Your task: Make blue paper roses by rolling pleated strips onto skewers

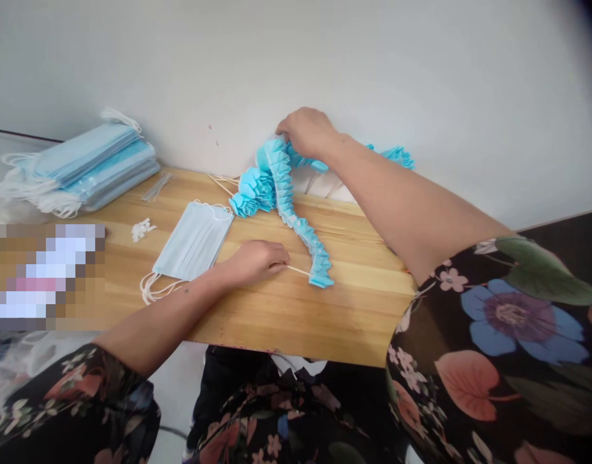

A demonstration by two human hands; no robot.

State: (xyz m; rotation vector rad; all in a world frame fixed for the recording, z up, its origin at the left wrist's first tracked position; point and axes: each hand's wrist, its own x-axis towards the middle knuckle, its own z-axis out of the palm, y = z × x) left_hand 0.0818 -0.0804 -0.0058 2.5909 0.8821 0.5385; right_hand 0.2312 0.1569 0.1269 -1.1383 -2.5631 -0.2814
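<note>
A long chain of folded light-blue masks (296, 219) runs from the wall down across the wooden table (286, 309). My right hand (308, 132) is closed on the chain's upper part near the wall. My left hand (254, 261) rests on the table, pinching a thin white stick (298, 270) that enters the chain's lower end. A single flat blue face mask (194, 241) lies just left of my left hand.
A stack of blue face masks (83, 167) sits at the table's far left. Small white scraps (142, 229) and thin sticks (156, 187) lie nearby. A blurred patch covers the left edge. A white wall backs the table.
</note>
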